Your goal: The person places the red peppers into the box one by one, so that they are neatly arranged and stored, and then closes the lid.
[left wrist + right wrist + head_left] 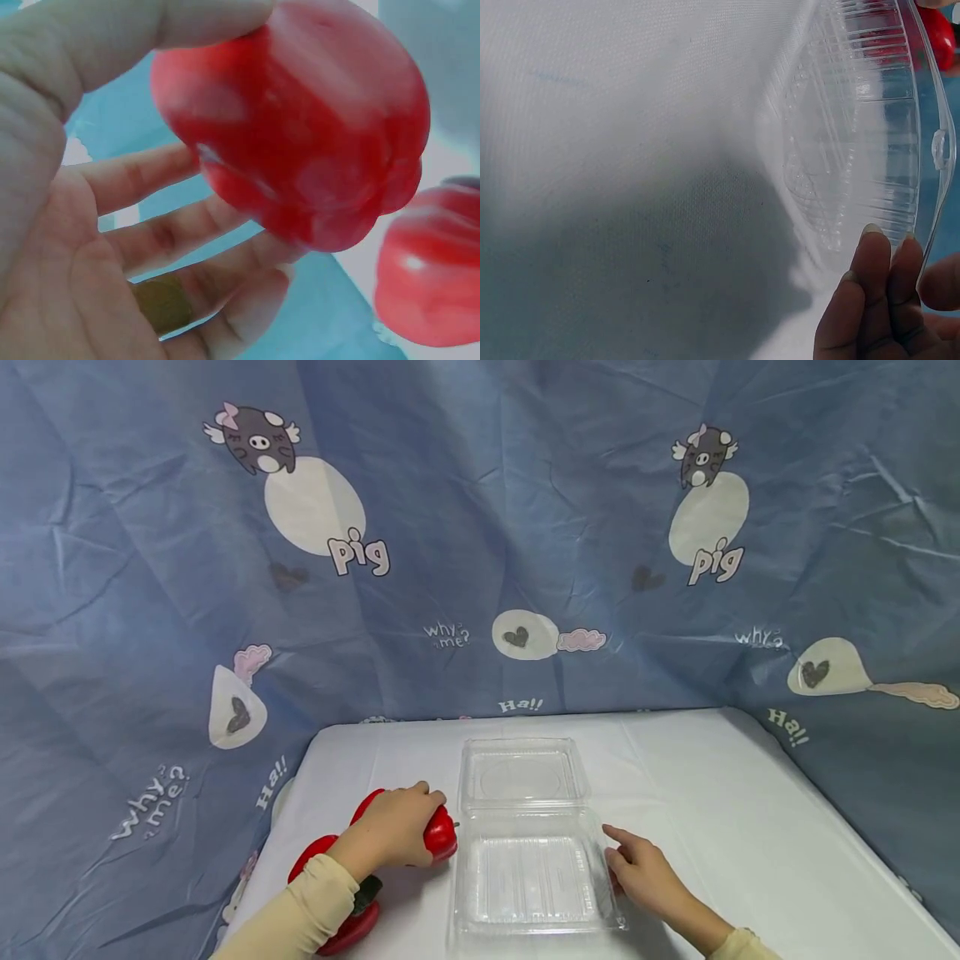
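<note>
My left hand (pixel 397 827) grips a glossy red bell pepper (pixel 441 835) just left of a clear plastic clamshell container (pixel 525 927). In the left wrist view the thumb presses the pepper's upper side, and the fingers support it from below. The container lies open, its lid (pixel 523 745) folded back toward the wall. At its right edge my right hand (pixel 648 877) pinches the rim, with fingertips against the outer wall in the right wrist view. More red peppers (pixel 352 935) lie below the left forearm, partly hidden by it.
A dark green piece (pixel 367 893), perhaps a stem, shows beside the left sleeve. White cloth (pixel 720 793) covers the table. A blue printed curtain (pixel 450 527) hangs behind the table and along its sides.
</note>
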### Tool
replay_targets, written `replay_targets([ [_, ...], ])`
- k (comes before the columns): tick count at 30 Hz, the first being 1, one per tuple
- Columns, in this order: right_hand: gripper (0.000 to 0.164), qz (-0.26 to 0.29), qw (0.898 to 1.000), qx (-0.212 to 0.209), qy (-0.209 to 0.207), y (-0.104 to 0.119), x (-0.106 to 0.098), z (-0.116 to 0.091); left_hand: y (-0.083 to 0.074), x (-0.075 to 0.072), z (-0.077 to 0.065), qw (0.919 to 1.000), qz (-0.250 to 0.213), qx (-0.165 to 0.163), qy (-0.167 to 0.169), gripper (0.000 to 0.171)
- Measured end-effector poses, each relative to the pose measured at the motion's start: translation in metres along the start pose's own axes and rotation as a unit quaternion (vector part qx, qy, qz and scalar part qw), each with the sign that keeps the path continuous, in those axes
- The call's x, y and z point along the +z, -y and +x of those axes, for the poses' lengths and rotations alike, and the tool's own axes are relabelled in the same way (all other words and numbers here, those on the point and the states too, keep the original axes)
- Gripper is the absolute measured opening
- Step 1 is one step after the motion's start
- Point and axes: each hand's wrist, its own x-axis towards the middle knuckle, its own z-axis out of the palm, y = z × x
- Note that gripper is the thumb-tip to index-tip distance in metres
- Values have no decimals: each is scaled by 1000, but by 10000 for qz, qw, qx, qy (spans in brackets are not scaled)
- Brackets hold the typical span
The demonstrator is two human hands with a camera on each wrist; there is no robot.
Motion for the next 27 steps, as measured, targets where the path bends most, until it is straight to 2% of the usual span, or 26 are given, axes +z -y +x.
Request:
replay_targets([
  [6, 44, -101, 9999, -132, -45, 0, 0, 2, -14, -10, 6, 9987, 313, 176, -363, 55],
  [10, 44, -142, 9997, -128, -121, 1, 0, 2, -21, -15, 12, 9976, 221, 356, -553, 55],
  [15, 44, -118, 9998, -43, -164, 1, -1, 1, -34, -16, 25, 9965, 147, 677, -458, 62],
  [27, 44, -114, 9998, -99, -85, 5, -4, -1, -64, -24, 47, 9941, 255, 1023, -239, 59],
])
